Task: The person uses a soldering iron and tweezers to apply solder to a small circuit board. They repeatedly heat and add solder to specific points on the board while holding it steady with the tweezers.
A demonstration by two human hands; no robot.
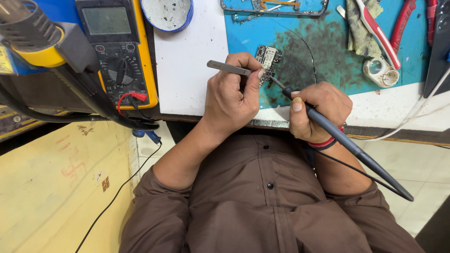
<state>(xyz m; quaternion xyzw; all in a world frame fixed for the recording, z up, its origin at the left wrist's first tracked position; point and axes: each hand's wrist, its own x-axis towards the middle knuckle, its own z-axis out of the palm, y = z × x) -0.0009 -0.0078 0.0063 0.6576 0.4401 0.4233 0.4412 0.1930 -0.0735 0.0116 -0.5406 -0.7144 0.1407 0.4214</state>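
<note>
While the left hand (pixel 229 100) is clenched around a pair of metal tweezers (pixel 229 68), its thumb pressing them shut, their points reach right toward a small circuit board (pixel 268 58) lying on the blue mat (pixel 328 51) of the tabletop (pixel 187 70). Whether the tweezer tips actually pinch a part cannot be told, since the thumb hides them. The right hand (pixel 318 110) grasps a dark soldering iron (pixel 337 136) like a pen; its long axis runs from lower right up to upper left, the tip meeting the board's lower edge just beside the left thumb. Both hands sit close below the board, the left slightly nearer. A yellow multimeter (pixel 117 47) stands well apart at left.
</note>
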